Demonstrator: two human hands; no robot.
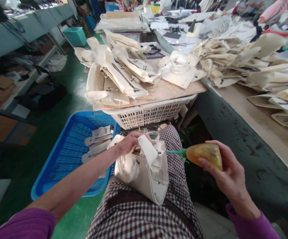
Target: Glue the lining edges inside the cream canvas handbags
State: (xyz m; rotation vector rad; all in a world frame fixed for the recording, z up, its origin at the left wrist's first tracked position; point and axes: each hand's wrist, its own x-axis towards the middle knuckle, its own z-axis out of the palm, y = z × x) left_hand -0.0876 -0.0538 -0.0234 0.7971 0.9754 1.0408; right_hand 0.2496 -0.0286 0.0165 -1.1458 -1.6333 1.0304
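On our checked lap (pixel 124 220), a cream boxy handbag (pixel 144 182) is looking part-done, its flat white strap (pixel 147 149) seemingly unfastened; our left hand (pixel 131 142) is touching its top, grip hidden; our right hand (pixel 226 172) is clasping an amber plastic squeeze bottle (pixel 200 155), open room lying rightward, a blue plastic basket (pixel 69 139) crowding left

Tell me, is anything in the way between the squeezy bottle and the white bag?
Nothing visible is. The right hand holds the yellowish bottle beside the bag, and the thin green nozzle points straight across, its tip at or very near the bag's edge.
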